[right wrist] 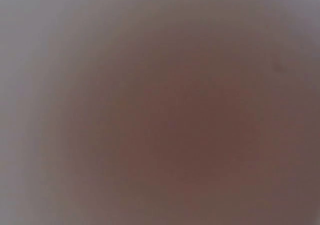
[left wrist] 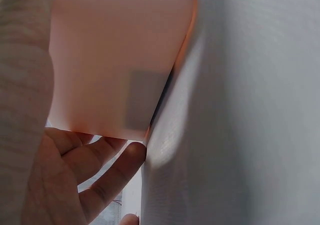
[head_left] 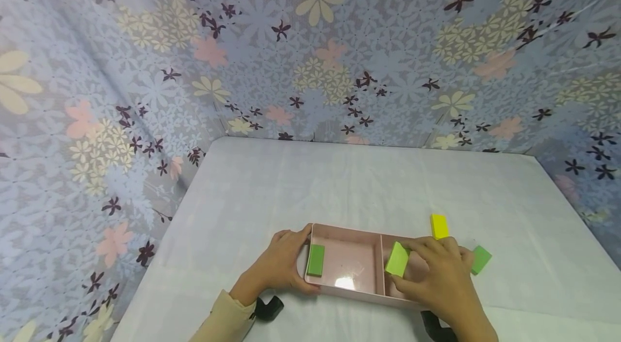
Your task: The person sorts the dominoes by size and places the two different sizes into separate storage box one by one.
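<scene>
Grips a pink, plastic-looking oblong box (head_left: 349,260) with the left hand (head_left: 283,261), pinching a lime-green rectangular block (head_left: 398,260) in the right hand (head_left: 436,272), lengthwise roughly along the divider (head_left: 380,265) just leftward.

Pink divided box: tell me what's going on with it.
A person's left hand grips the left end of the pink divided box, while the right hand pinches a lime-green block at the smaller compartment. A green block lies in the larger compartment, toward its left end. A yellow block and another green block lie outside the box.
</scene>
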Demonstrator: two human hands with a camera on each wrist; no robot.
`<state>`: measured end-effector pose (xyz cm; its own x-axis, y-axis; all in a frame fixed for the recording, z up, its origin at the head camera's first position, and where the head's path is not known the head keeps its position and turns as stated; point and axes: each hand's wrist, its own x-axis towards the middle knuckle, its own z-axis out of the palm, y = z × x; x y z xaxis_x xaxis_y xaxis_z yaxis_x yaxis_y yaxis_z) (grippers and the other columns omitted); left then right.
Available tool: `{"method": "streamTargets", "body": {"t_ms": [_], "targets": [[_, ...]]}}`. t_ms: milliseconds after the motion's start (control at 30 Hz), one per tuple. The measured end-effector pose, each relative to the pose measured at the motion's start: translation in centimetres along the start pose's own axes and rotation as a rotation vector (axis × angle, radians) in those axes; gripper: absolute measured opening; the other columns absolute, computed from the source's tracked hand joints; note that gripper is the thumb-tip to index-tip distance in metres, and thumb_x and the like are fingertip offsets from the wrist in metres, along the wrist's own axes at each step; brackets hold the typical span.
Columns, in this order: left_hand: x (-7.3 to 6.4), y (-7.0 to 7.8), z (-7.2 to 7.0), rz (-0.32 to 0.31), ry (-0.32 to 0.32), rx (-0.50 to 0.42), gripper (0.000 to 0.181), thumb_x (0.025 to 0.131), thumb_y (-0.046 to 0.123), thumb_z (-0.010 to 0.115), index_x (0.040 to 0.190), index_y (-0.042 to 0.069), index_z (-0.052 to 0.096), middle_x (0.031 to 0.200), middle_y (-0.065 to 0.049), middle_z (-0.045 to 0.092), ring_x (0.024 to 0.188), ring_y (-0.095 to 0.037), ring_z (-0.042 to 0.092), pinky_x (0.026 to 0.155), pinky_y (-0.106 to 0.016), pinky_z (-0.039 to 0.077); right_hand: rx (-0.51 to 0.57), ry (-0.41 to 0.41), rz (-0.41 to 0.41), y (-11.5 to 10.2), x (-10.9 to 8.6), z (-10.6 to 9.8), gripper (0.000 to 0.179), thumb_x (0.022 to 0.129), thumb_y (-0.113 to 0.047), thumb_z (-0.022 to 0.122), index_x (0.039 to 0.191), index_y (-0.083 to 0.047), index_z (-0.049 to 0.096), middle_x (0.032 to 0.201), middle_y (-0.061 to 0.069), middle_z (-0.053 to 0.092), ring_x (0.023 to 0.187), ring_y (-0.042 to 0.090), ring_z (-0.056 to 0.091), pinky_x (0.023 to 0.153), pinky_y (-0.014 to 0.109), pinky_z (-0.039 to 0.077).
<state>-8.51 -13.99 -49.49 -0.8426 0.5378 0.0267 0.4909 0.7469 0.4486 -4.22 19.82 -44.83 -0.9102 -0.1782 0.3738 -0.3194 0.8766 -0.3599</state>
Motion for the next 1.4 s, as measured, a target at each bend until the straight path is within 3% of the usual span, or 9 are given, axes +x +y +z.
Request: {"method": "streamTargets", "body": {"t_ms": [367, 567, 767, 1000, 1233, 1400], "targets": [[0.1, 0.0, 0.0, -0.017, -0.010, -0.025, 0.135, 0.059, 0.072, 0.084, 0.158, 0.002, 0.024, 0.151, -0.003, 0.050, 0.127, -0.016, 0.052, 0.117, -0.048, 0.030, -0.009, 0.012, -0.035, -0.9, 0.8, 0.3, 0.061, 0.052, -0.046, 0.095, 0.104, -0.019, 0.076, 0.102, -0.007, 0.068, 0.092, 0.016, 0.043, 0.080, 0.049, 0.024], [0.1, 0.0, 0.1, -0.016, -0.013, -0.032, 0.136, 0.059, 0.073, 0.084, 0.159, 0.004, 0.024, 0.150, -0.001, 0.051, 0.125, -0.015, 0.052, 0.117, -0.048, 0.029, -0.127, -0.058, -0.045, -2.0, 1.4, 1.0, 0.063, 0.055, -0.060, 0.089, 0.110, -0.031, 0.075, 0.105, -0.014, 0.068, 0.094, 0.012, 0.047, 0.079, 0.047, 0.035], [0.1, -0.1, 0.0, -0.016, -0.011, -0.025, 0.136, 0.058, 0.073, 0.083, 0.159, 0.003, 0.024, 0.150, -0.003, 0.051, 0.126, -0.015, 0.052, 0.117, -0.047, 0.029, -0.009, -0.105, -0.066, -3.1, 2.0, 2.1, 0.065, 0.057, -0.054, 0.092, 0.112, -0.025, 0.075, 0.107, -0.011, 0.069, 0.092, 0.012, 0.042, 0.081, 0.046, 0.028], [0.0, -0.2, -0.1, -0.017, -0.013, -0.034, 0.135, 0.059, 0.072, 0.084, 0.159, 0.005, 0.023, 0.148, -0.003, 0.053, 0.124, -0.015, 0.053, 0.116, -0.047, 0.030, 0.087, -0.101, -0.096, -4.3, 2.5, 3.5, 0.063, 0.054, -0.051, 0.094, 0.109, -0.025, 0.076, 0.102, -0.015, 0.068, 0.090, 0.008, 0.039, 0.081, 0.043, 0.024], [-0.1, -0.3, 0.0, -0.009, 0.003, -0.027, 0.135, 0.059, 0.072, 0.084, 0.159, 0.004, 0.024, 0.149, -0.002, 0.052, 0.125, -0.015, 0.053, 0.116, -0.047, 0.031, 0.124, -0.094, -0.185, -5.5, 3.2, 4.9, 0.063, 0.054, -0.053, 0.093, 0.107, -0.023, 0.078, 0.098, -0.015, 0.067, 0.090, 0.007, 0.041, 0.085, 0.044, 0.025], [0.1, -0.3, -0.1, 0.008, 0.010, -0.024, 0.135, 0.059, 0.075, 0.082, 0.158, 0.004, 0.025, 0.148, -0.001, 0.052, 0.124, -0.017, 0.054, 0.115, -0.047, 0.032, 0.105, -0.124, -0.192, -6.0, 3.4, 5.4, 0.064, 0.054, -0.054, 0.093, 0.107, -0.022, 0.078, 0.101, -0.012, 0.068, 0.091, 0.009, 0.043, 0.084, 0.043, 0.025]]}}
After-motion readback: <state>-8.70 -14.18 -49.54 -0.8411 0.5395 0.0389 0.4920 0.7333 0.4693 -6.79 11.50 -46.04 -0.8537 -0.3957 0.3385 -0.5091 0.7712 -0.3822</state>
